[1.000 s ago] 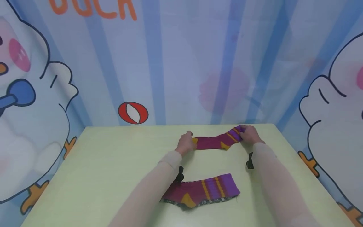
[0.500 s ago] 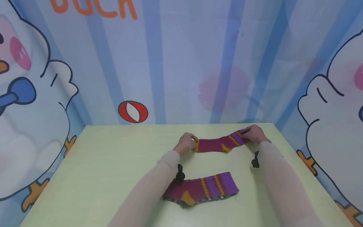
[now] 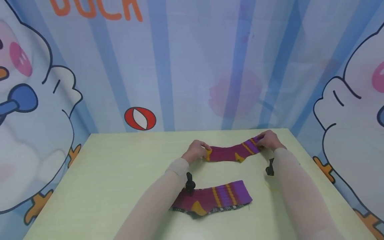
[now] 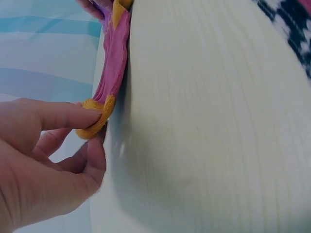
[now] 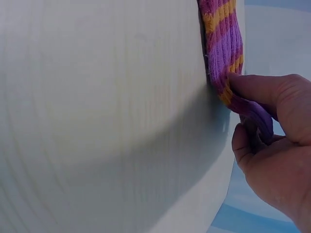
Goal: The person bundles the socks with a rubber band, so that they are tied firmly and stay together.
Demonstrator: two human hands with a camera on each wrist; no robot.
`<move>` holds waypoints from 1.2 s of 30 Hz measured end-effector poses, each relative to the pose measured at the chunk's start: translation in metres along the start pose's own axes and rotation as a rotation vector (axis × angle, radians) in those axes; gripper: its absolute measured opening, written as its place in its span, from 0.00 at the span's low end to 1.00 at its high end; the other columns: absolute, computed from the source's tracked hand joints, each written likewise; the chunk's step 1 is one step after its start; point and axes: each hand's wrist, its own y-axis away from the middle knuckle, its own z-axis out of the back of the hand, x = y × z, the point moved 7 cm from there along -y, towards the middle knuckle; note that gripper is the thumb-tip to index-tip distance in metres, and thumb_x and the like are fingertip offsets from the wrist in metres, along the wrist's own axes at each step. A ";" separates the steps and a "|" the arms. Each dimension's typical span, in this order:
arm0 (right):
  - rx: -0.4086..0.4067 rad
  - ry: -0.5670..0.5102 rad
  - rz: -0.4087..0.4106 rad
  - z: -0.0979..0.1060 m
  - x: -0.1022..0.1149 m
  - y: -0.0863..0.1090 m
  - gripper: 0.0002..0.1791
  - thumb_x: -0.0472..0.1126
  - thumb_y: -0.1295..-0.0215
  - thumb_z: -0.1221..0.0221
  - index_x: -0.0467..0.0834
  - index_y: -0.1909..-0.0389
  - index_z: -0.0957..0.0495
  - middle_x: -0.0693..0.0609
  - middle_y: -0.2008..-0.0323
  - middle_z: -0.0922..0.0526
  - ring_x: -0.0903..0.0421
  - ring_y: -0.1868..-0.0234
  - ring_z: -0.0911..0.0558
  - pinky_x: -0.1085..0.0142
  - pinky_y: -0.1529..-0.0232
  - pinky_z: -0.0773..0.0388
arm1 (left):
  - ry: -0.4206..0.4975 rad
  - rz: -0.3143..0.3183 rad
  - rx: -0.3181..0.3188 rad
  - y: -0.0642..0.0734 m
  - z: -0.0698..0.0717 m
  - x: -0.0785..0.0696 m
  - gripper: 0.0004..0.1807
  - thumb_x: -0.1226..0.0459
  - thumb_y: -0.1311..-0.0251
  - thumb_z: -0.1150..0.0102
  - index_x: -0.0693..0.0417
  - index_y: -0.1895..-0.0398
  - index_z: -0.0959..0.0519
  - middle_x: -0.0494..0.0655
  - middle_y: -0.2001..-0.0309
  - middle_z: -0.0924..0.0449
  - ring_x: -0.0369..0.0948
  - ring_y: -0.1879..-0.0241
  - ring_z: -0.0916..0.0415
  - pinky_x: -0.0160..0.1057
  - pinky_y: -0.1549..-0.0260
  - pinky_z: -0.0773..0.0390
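A maroon sock with a yellow toe and heel and a purple striped cuff stretches sideways near the table's back edge. At its yellow toe, my left hand pinches the fabric between thumb and fingers; the left wrist view shows the toe curling up in that grip. My right hand holds the purple cuff, which bends between thumb and fingers in the right wrist view. Closer to me lies a second maroon and purple sock, flat, over a dark patterned fabric that peeks out along its edges. My left forearm covers its toe end.
The pale yellow table ends at a blue striped backdrop with cartoon ducks on both sides. A small black device is at the left wrist, another black device at the right.
Both hands have come slightly toward me with the far sock between them, and the right hand has shifted a little right. In the last half second they hardly move.
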 end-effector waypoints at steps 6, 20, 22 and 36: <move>-0.016 -0.014 0.002 0.002 0.003 0.004 0.22 0.35 0.33 0.44 0.25 0.42 0.25 0.26 0.44 0.25 0.35 0.45 0.25 0.47 0.45 0.25 | 0.031 -0.004 -0.001 0.000 -0.001 0.000 0.15 0.80 0.47 0.44 0.59 0.63 0.13 0.53 0.48 0.20 0.41 0.68 0.33 0.36 0.75 0.32; 0.124 -0.541 -0.105 0.002 -0.022 0.009 0.28 0.27 0.29 0.56 0.29 0.28 0.41 0.28 0.26 0.49 0.36 0.30 0.41 0.64 0.46 0.24 | 0.171 0.003 -0.086 0.000 0.008 0.001 0.16 0.79 0.41 0.47 0.62 0.56 0.13 0.56 0.46 0.20 0.47 0.50 0.25 0.38 0.59 0.19; 0.149 -0.582 -0.121 0.001 -0.021 0.010 0.30 0.27 0.30 0.56 0.30 0.27 0.43 0.28 0.26 0.51 0.37 0.29 0.42 0.63 0.46 0.25 | 0.199 0.007 -0.093 0.002 0.010 0.002 0.17 0.79 0.41 0.48 0.62 0.56 0.13 0.56 0.46 0.20 0.46 0.52 0.24 0.38 0.59 0.18; 0.190 -0.781 0.004 0.006 -0.005 0.026 0.32 0.23 0.29 0.53 0.26 0.26 0.50 0.27 0.27 0.51 0.48 0.39 0.33 0.67 0.50 0.20 | 0.411 -0.046 -0.033 0.011 0.034 0.012 0.20 0.81 0.38 0.51 0.66 0.47 0.17 0.61 0.42 0.25 0.53 0.45 0.25 0.43 0.52 0.18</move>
